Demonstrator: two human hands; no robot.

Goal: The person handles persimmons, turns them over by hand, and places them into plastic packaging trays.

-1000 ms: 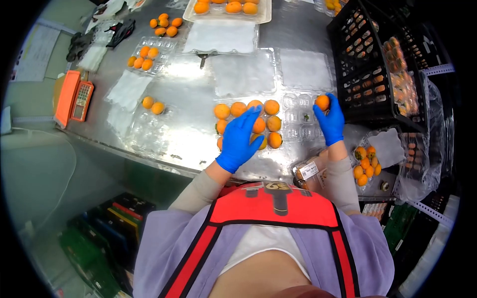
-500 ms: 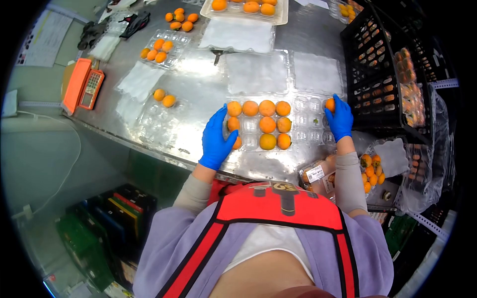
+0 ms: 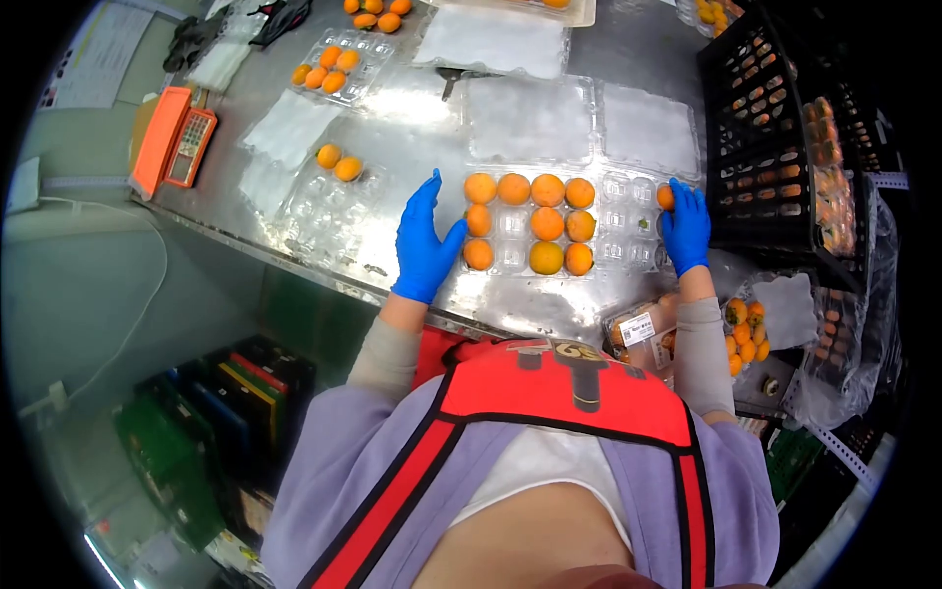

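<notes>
My left hand (image 3: 424, 247), in a blue glove, is open with thumb and fingers apart, just left of a clear tray (image 3: 511, 257) holding several orange fruits. That tray shows two unfilled cups in its second column. My right hand (image 3: 685, 231), also gloved in blue, has its fingers closed over an orange fruit (image 3: 666, 197) at the top right corner of a second clear tray (image 3: 615, 219). A small green bit (image 3: 644, 225) lies in the second tray. Behind both trays, white-lined lids (image 3: 533, 121) lie flat.
A black crate (image 3: 752, 147) stands at the right. Packed fruit (image 3: 648, 329) lies near the front edge. Another tray with two fruits (image 3: 339, 163) and an orange scale (image 3: 175, 142) are to the left. Loose fruits (image 3: 378, 15) sit at the back.
My left hand has moved left off the fruit tray and opened wider. My right hand stays by the second tray's corner with the fruit. The view has shifted.
</notes>
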